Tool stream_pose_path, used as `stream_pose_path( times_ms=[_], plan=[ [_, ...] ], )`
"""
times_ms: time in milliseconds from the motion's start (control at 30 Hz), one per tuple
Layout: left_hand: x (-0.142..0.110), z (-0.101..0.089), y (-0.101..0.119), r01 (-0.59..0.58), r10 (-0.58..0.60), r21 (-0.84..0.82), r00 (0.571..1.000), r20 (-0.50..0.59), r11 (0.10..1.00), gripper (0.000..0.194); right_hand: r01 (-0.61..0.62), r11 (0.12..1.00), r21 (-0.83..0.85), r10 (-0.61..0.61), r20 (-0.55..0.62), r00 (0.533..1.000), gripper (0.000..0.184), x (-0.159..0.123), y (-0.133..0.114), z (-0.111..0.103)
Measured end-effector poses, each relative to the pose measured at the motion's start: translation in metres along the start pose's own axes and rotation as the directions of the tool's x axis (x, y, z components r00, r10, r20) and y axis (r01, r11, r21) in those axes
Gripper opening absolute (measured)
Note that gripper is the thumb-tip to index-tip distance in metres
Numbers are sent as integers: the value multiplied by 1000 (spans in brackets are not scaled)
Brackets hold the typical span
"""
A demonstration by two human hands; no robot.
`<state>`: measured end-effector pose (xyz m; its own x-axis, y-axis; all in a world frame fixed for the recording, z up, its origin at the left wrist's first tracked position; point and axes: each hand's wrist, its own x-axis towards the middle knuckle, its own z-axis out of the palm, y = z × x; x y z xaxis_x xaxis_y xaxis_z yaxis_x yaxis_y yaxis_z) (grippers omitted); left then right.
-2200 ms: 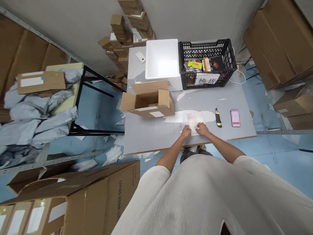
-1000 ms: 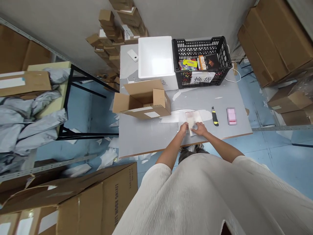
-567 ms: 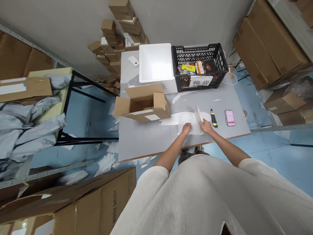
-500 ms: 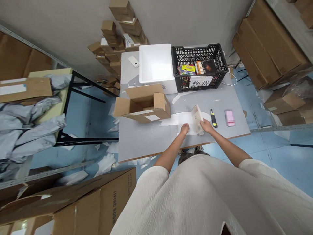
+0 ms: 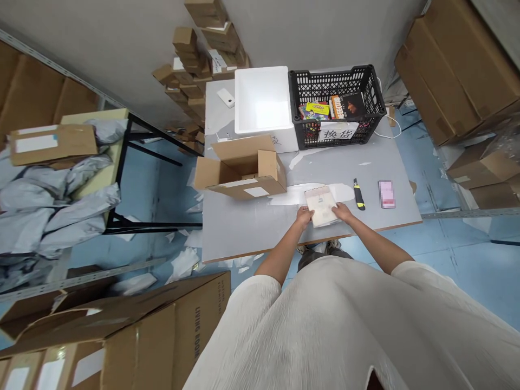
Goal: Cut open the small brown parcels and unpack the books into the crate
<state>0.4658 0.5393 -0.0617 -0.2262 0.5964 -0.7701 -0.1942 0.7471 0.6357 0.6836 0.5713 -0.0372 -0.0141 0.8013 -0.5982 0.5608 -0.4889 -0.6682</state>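
Left hand (image 5: 304,216) pinches packet (image 5: 320,208) by its left edge, right hand (image 5: 343,211) by its right; both grips narrow. Packet's near the front edge of the table (image 5: 244,230); can't tell from here if it's lifted. Best held level, light even pressure, no buckling. From packet, 12 pointing away from the person: knife (image 5: 359,195) at 3, pink item (image 5: 387,194) beyond; box (image 5: 273,186) at 10, bin (image 5: 289,141) at 11, crate (image 5: 307,131) at 12. Knife hampers rightward moves; box flaps, leftward.

White top (image 5: 309,325) — loose, short-sleeved, finely creased; dark trousers (image 5: 307,259) below its hem.
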Motion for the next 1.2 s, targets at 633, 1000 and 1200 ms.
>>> stream_pose_path(
  times_ms=[633, 1000, 1200],
  plan=[
    [-29, 23, 21, -136, 154, -74, 923, 354, 988, 34, 101, 991, -89, -101, 12, 995, 53, -17, -21, -8],
    [-18, 36, 11, -270, 246, 191, 959, 140, 944, 17, 38, 999, -9, -39, -235, 971, 12, -19, 9, -68],
    [-11, 25, 8, -189, 177, 192, 981, 78, 963, 17, 48, 953, 298, -19, -100, 995, 27, -21, 9, -44]
  ],
)
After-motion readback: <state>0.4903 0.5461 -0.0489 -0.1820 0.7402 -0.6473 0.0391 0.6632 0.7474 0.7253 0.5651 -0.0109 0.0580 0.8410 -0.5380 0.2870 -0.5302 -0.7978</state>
